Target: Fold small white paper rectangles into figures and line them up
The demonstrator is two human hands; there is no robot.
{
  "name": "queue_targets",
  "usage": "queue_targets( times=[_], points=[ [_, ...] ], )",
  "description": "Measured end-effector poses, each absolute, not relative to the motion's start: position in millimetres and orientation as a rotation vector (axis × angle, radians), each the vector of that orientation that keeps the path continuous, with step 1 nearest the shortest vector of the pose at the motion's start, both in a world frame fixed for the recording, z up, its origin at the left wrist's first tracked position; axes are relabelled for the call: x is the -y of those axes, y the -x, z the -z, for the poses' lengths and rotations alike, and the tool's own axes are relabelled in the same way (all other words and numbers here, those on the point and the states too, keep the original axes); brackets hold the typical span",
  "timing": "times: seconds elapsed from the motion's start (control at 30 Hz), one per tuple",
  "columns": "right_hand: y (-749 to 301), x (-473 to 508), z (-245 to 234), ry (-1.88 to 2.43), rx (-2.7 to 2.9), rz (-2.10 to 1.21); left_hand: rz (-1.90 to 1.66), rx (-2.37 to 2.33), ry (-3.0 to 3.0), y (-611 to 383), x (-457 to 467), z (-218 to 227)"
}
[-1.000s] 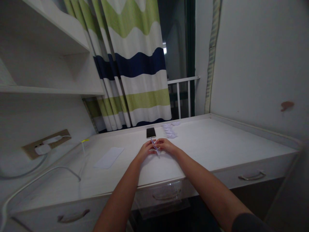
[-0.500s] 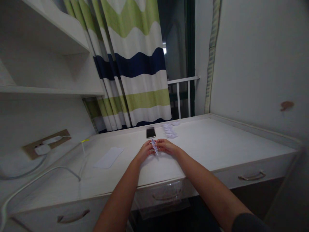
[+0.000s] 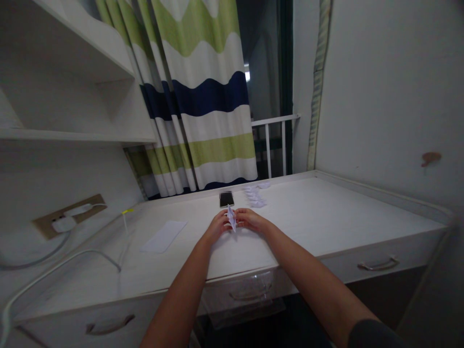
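Between my hands is a small piece of folded white paper (image 3: 232, 219), narrow and pointed at both ends, held just above the desk. My left hand (image 3: 219, 225) grips it from the left, fingers closed on its side. From the right, my right hand (image 3: 249, 219) holds the same paper with bent fingers. Right behind it lies a dark phone (image 3: 226, 199). To the phone's right sit several folded white paper pieces (image 3: 254, 196) in a row. A flat stack of white paper (image 3: 164, 237) lies on the desk to the left.
The white desk (image 3: 355, 212) has drawers along its front and a raised rim at the back and right. A white cable (image 3: 90, 251) loops over its left side below a wall socket (image 3: 68, 216). A striped curtain (image 3: 213, 96) hangs behind.
The folded paper has turned slightly between my fingers, its lower tip shifting a little left. Both hands stay almost in the same place.
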State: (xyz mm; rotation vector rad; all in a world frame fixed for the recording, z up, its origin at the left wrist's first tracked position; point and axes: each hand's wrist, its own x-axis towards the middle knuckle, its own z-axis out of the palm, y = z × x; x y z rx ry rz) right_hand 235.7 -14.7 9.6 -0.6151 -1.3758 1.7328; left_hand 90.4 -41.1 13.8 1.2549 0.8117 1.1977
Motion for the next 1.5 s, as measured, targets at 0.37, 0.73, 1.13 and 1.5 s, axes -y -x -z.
queue_targets(
  times=[0.37,0.73,1.13,1.5],
  points=[
    [-233.8,17.4,-12.9,0.557,1.333,-1.762,-1.237,-0.786,-1.230,-92.9,45.0,-17.4],
    [-234.9,13.5,-9.4,0.525,1.339,-1.730,-1.218,-0.775,-1.224,-90.0,42.9,-15.5],
    [-233.7,16.2,-13.1,0.556,1.324,-1.722,-1.236,-0.746,-1.220,-89.2,39.3,-12.3],
    [-234.0,10.6,-8.4,0.545,1.327,-1.700,-1.252,-0.749,-1.215,-89.2,39.4,-12.2]
  ],
)
